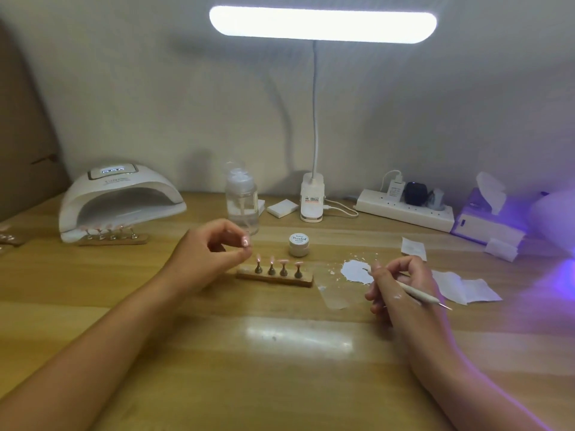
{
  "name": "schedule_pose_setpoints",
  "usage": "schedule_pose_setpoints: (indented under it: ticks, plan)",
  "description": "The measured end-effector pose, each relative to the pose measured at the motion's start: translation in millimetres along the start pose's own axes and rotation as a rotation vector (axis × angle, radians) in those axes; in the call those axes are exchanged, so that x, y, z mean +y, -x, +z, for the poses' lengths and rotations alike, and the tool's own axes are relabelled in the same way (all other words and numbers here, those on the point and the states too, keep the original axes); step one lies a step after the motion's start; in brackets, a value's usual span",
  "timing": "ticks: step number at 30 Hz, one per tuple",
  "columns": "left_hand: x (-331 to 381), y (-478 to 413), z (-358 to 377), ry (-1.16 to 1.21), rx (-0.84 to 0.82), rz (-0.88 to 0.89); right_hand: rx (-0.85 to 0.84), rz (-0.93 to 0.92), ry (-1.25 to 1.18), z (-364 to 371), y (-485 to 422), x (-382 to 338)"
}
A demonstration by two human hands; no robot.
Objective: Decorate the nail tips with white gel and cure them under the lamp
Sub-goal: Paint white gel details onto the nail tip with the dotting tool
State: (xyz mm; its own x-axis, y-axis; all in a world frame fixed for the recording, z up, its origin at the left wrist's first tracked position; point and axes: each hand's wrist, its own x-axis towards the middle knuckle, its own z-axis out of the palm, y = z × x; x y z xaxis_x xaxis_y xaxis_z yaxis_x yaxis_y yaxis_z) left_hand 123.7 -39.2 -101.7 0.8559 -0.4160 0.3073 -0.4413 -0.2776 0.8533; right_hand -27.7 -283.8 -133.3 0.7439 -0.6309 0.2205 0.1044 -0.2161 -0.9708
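A: State of left hand (214,247)?
B: Thumb and forefinger pinch one pink nail tip (245,242), held just above the left end of the wooden stand (275,279). Four more sit on pegs there.
A: And right hand (401,284)?
B: Fingers curled round a thin tool (417,294). Its front end is at the white gel (356,271) smeared on a clear palette (334,295).
A: Surroundings?
B: gel jar (298,244) just behind the stand. curing lamp (121,197) far left, second stand (113,239) at its mouth. desk lamp (322,24) lit overhead.
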Motion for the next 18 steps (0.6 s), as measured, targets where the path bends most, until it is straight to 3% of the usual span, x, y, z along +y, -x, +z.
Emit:
schedule_pose_setpoints:
  ticks: [5, 14, 18]
  plan:
    - [-18, -5, -1, -0.164, -0.037, -0.047, 0.002, -0.009, -0.001, 1, -2, 1]
    - [-20, -5, 0, -0.214, -0.11, -0.104, -0.002, -0.02, 0.016, 0, -2, 2]
    - [-13, -1, 6, -0.421, -0.05, 0.006, 0.001, -0.016, 0.016, 1, -2, 2]
